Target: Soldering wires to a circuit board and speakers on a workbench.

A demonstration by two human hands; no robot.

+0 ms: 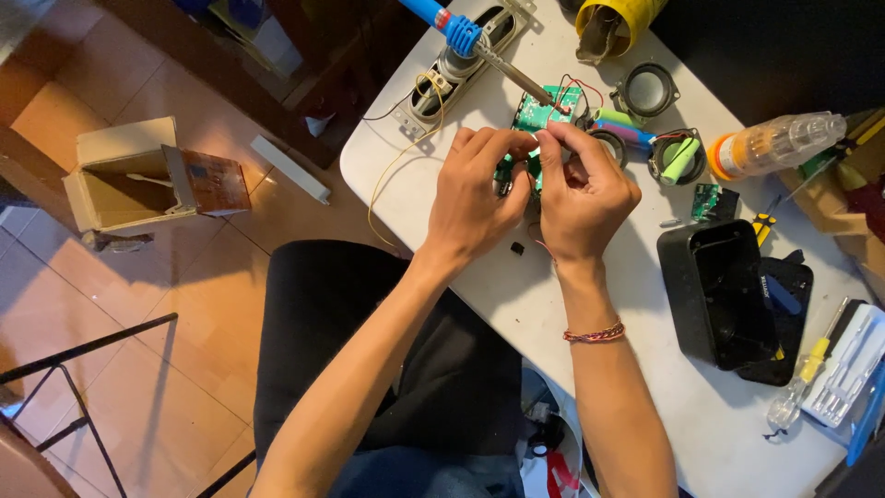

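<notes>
1. head view: both hands meet over the white table (479, 295). the left hand (475, 205) and the right hand (583, 195) are curled narrow, fingertips pinched together on a small green circuit board (533, 166) held just above the tabletop, mostly hidden by the fingers.
2. head view: a second green circuit board (546, 109) with red and black wires lies just beyond the hands, and the metal tip of a blue-handled soldering iron (461, 35) rests on or beside it.
3. head view: loose parts lie spread about: an oval speaker driver (458, 66), round speaker drivers (645, 90), green battery cells (680, 159), a clear glue bottle with an orange cap (779, 143).
4. head view: the black speaker housing (719, 290) stands open and hollow to the right, well apart from the hands, beside a screwdriver set (843, 369).
5. judged from this, the device is fully taken apart and work on the boards is under way; nothing is back in the housing, so reassembly seems wholly left.
</notes>
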